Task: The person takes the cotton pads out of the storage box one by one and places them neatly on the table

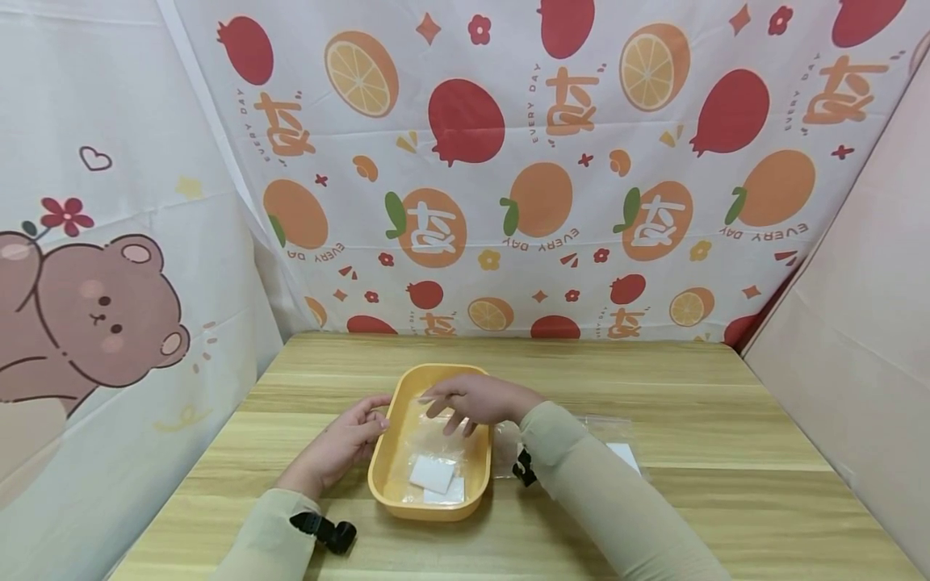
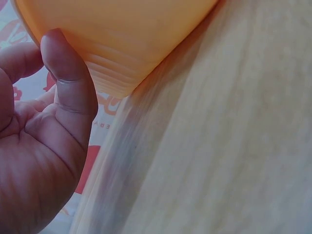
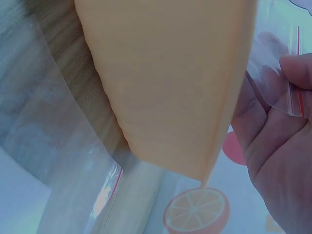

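Observation:
A yellow plastic tray (image 1: 379,476) stands on the table, with clear zip bags (image 1: 425,440) and white square pieces (image 1: 433,474) in it. My left hand (image 1: 347,442) is at the tray's left side, its thumb and a finger pinching the wall near the rim; the left wrist view shows the thumb (image 2: 70,78) against the outside. Above the far part of the tray is my right hand (image 1: 479,401), palm down. In the right wrist view its thumb pinches a clear zip bag (image 3: 273,73) by the red-lined zip edge.
On the wooden table (image 1: 726,452), right of the tray and partly under my right forearm, lies another clear zip bag (image 1: 610,421) with a white piece (image 1: 623,456). A fruit-print cloth (image 1: 508,266) hangs behind the table. Plainer cloths hang at both sides.

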Tool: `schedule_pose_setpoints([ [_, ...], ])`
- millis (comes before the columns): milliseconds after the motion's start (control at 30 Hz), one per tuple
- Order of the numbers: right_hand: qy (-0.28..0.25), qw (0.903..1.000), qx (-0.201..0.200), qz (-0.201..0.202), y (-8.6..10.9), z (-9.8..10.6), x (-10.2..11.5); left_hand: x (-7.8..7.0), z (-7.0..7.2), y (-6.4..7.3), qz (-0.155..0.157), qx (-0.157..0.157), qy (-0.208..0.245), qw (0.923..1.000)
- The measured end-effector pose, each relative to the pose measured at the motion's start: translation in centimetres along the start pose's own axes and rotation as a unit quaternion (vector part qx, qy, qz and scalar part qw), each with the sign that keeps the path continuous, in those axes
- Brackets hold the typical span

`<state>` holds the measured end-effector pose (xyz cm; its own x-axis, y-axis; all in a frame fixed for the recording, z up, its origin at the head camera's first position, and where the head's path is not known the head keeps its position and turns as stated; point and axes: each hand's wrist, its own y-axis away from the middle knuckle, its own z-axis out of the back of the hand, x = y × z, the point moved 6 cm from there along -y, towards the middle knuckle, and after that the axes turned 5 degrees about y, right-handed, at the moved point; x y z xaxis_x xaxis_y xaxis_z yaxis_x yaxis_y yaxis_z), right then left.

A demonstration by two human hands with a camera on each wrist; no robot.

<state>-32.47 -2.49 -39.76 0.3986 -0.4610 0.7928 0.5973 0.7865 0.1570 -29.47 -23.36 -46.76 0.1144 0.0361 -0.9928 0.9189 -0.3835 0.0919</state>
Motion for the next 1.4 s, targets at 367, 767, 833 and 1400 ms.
schedule_pose_setpoints([
  [367,-0.015,0.9998,-0.011,-0.001,0.9,0.9,0.3,0.0,0.0,-0.1,-0.005,0.003,0.003,1.0000],
  [767,-0.039,0.9989,-0.022,0.008,2.1,2.4,0.8,0.0,0.0,-0.2,-0.007,0.008,0.005,0.9999],
  [833,-0.043,0.9988,-0.021,0.012,2.3,2.6,0.9,0.0,0.0,-0.2,-0.007,0.008,0.005,0.9999],
  [1400,-0.071,0.9961,-0.044,0.027,4.8,5.5,2.0,0.1,0.1,-0.3,-0.006,0.005,-0.001,1.0000],
])
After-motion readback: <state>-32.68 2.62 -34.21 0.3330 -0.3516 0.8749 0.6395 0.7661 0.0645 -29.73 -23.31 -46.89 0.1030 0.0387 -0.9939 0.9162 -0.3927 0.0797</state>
